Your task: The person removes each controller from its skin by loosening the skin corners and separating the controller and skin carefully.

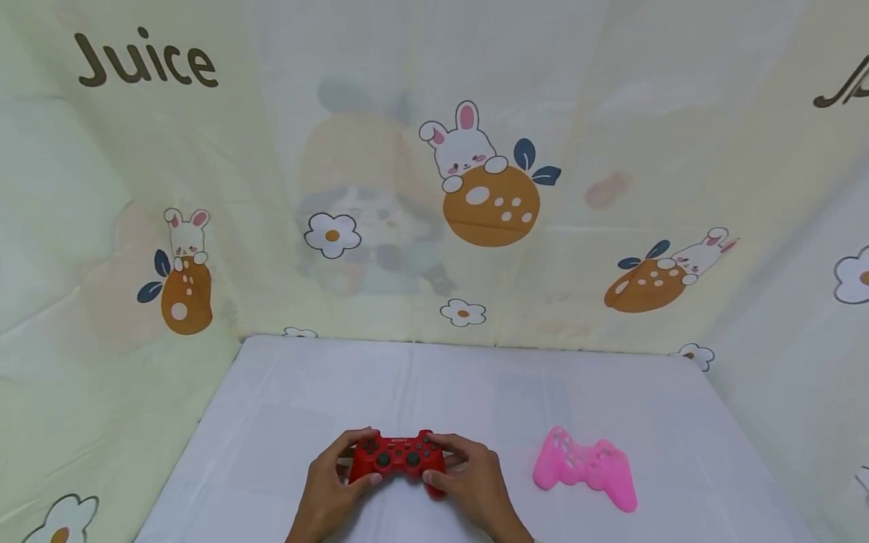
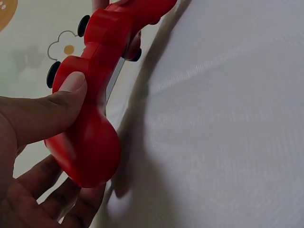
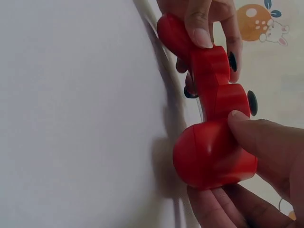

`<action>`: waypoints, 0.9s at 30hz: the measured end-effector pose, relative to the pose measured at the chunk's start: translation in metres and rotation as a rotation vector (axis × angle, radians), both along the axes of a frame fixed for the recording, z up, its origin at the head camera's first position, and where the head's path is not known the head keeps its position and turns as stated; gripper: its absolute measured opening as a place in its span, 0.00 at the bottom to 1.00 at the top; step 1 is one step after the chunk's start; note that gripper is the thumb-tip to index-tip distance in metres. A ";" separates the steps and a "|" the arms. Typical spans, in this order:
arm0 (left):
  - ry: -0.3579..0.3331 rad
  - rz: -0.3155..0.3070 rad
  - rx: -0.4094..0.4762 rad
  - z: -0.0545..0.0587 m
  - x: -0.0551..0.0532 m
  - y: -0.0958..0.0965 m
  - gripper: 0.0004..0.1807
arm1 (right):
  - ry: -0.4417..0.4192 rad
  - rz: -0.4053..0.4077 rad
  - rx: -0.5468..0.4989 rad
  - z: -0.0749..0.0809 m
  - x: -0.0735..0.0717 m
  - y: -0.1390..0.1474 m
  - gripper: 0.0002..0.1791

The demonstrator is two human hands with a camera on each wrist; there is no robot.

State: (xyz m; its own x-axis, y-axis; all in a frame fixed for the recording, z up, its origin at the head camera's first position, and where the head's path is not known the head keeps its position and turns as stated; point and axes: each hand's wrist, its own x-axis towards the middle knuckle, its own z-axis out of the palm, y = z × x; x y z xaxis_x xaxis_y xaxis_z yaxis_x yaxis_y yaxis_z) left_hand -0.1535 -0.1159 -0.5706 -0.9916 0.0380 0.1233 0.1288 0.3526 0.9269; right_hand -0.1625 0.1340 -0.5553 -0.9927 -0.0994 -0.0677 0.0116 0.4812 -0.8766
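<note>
A red game controller [image 1: 398, 451] with dark thumbsticks and SONY lettering is held between both hands, its front toward the head camera. My left hand [image 1: 330, 483] grips its left end, thumb on the lower face and fingers around the far side. On the other end, my right hand [image 1: 475, 477] has its thumb near the right grip and a finger over the top edge. In the left wrist view the red controller [image 2: 90, 137] stands close over the white surface, casting a shadow. The right wrist view shows the controller [image 3: 213, 147] with both thumbs on it.
To the right on the white table [image 1: 285, 392] lies a pink silicone controller cover [image 1: 584, 466], flat with cut-out holes. A printed cloth [image 1: 380, 317] with rabbits, oranges and flowers walls in the table at the back and sides.
</note>
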 end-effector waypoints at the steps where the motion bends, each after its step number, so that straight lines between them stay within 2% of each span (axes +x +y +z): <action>1: -0.010 -0.003 -0.004 -0.001 0.000 0.000 0.34 | -0.015 -0.005 -0.005 -0.001 0.001 0.000 0.28; 8: -0.032 -0.010 -0.021 -0.007 -0.001 0.000 0.35 | -0.073 -0.021 -0.008 -0.004 0.003 0.001 0.28; 19: -0.021 -0.023 -0.040 -0.007 -0.002 -0.001 0.35 | -0.051 -0.029 -0.017 -0.002 0.005 0.000 0.28; 22: -0.006 -0.011 -0.096 -0.006 -0.001 -0.002 0.37 | -0.044 -0.022 -0.011 -0.001 0.005 0.000 0.27; 27: 0.022 0.033 -0.294 0.000 0.001 -0.001 0.40 | 0.033 -0.011 0.049 0.002 0.009 0.003 0.28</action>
State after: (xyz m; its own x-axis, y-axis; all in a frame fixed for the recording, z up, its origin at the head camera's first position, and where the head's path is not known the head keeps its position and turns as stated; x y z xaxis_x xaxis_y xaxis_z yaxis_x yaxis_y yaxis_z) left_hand -0.1527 -0.1167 -0.5703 -0.9902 0.0430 0.1332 0.1316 0.6102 0.7812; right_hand -0.1539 0.1373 -0.5531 -0.9955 -0.0860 -0.0391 -0.0118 0.5237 -0.8518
